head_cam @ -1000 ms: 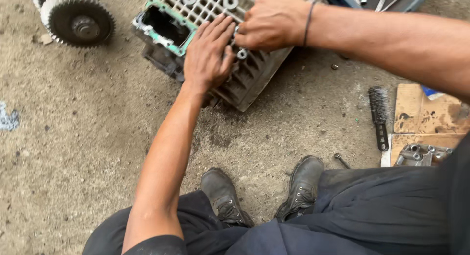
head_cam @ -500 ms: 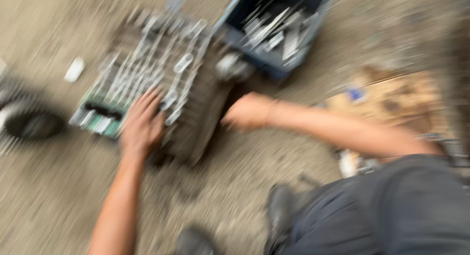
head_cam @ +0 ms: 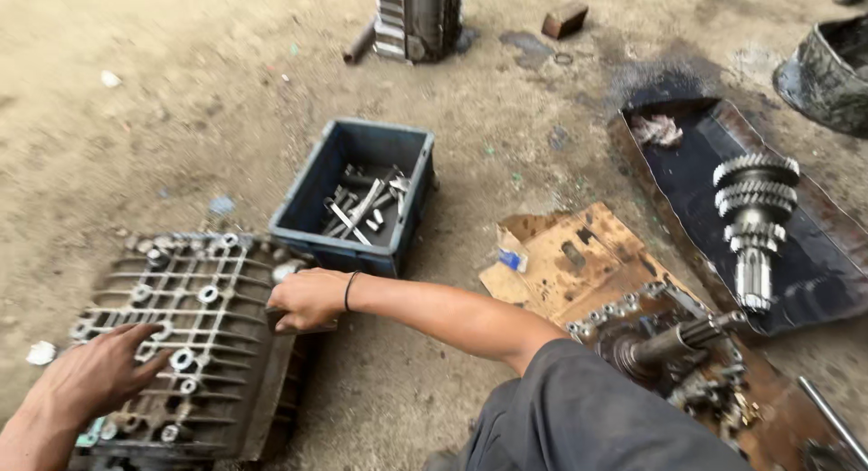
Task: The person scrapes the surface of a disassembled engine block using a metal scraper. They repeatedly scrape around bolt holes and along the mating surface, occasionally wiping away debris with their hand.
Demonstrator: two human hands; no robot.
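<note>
Head view, left to right. My left hand (head_cam: 90, 376) lies flat, fingers spread, pressed on the top face of the ribbed metal housing (head_cam: 194, 335), which sits on the dirt ground (head_cam: 181, 118) at lower left. It grips nothing; it only bears down. My right hand (head_cam: 307, 299) is curled at the housing's right upper edge, fingers closed around the rim or something at it; I cannot tell which, since the fingertips are hidden beneath the hand.

Just beyond the housing stands a blue plastic bin (head_cam: 312, 191) holding loose spanners and sockets, near the right hand but apart from it. Right of that, a torn cardboard sheet (head_cam: 579, 263) lies flat, with a greasy shaft assembly (head_cam: 669, 344) at its lower edge. Farther right, a stepped gear shaft (head_cam: 753, 227) rests on a dark oily tray (head_cam: 687, 155).

Judgement: step in hand looks like steadying and shifting the housing, left palm as anchor, right hand pulling at the edge. Next move would call for a firm two-handed hold; the casting looks heavy and oily, so slipping is the risk.
</note>
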